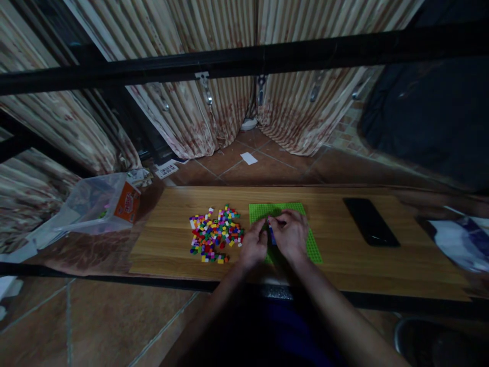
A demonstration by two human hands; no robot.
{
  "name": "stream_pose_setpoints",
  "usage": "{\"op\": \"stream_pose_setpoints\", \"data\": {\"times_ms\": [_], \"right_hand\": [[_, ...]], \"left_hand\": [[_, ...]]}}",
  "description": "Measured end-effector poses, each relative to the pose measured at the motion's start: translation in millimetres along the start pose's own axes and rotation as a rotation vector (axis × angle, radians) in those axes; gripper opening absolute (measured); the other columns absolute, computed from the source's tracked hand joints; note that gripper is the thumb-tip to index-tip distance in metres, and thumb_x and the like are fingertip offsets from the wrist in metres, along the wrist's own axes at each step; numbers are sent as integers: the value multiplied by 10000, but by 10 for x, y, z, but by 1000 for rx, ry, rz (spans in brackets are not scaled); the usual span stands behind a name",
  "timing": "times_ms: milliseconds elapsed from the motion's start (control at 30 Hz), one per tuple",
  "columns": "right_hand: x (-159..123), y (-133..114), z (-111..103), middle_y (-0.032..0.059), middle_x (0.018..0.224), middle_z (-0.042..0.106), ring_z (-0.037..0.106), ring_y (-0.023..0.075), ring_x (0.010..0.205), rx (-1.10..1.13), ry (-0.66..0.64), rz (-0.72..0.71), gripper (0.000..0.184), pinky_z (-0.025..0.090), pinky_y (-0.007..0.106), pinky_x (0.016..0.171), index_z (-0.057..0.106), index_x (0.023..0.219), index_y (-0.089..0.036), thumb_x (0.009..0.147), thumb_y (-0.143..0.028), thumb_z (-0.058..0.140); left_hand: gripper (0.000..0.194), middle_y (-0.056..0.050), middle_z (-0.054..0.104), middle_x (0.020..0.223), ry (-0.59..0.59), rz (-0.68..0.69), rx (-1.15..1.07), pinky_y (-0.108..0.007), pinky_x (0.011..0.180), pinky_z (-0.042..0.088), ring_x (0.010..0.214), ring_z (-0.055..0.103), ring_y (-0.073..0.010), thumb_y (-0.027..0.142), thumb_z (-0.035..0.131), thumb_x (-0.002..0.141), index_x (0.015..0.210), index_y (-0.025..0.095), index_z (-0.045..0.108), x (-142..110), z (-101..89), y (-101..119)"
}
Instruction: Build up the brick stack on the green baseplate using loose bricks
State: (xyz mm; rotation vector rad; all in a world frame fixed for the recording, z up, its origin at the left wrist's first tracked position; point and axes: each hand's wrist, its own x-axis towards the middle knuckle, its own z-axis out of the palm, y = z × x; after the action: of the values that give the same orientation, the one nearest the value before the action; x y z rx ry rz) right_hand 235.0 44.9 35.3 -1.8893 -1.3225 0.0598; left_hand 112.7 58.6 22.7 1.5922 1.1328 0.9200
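Both of my hands are over a green studded baseplate (314, 251) on a wooden board. My right hand (292, 232) has its fingers closed at a small group of blue bricks (272, 237) on the plate; a bit of red or pink shows at the fingertips. My left hand (253, 243) rests at the plate's left side, fingers bent together close to the same bricks. What its fingertips hold, if anything, is hidden. To the left lies a loose pile of small multicoloured toy bricks (216, 232).
A black phone (370, 221) lies on the right of the wooden board (160, 234). Beyond the board's left end stands a clear plastic box (95, 199) with an orange label. White and purple packaging (460, 239) is at far right. A dark metal bar (229, 63) crosses before striped curtains.
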Motion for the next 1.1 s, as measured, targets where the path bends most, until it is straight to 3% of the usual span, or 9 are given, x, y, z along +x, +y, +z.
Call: {"op": "stream_pose_setpoints", "data": {"times_ms": [267,500,667,833,1100], "right_hand": [[-23,-49,-72,122,1058,668,530,287,1033,-84,-84,38,325,384,449,917,703,722,-198,828,-462,546],[105,65,-104,109,932,691,595,260,926,-65,-155,-8,336,410,427,899,694,682,-207,815,-476,542],[215,135,-100,83,882,708,640,247,839,65,-227,90,294,473,384,803,728,745,-211,746,-485,622],[256,212,-58,65,946,733,666,250,910,270,-317,210,312,493,376,824,758,855,-220,697,-477,681],[262,138,-118,49,884,760,692,231,814,381,-402,321,317,522,337,727,773,847,-220,661,-472,723]], "left_hand": [[493,-100,570,1354,-73,79,188,-375,1118,394,1267,520,-206,101,417,856,1337,152,509,-33,34,49],[506,-97,553,1369,-51,107,297,-360,1117,399,1277,511,-207,127,407,867,1369,158,461,-82,101,37],[494,-119,556,1365,-24,138,290,-394,1099,423,1271,513,-231,152,404,874,1365,139,457,-131,139,-15],[486,-123,572,1340,-14,162,280,-398,1096,426,1259,520,-228,159,402,874,1355,134,465,-163,138,-28],[482,-106,587,1315,21,185,286,-383,1084,440,1227,542,-216,160,392,878,1355,155,466,-201,172,-22]]}}
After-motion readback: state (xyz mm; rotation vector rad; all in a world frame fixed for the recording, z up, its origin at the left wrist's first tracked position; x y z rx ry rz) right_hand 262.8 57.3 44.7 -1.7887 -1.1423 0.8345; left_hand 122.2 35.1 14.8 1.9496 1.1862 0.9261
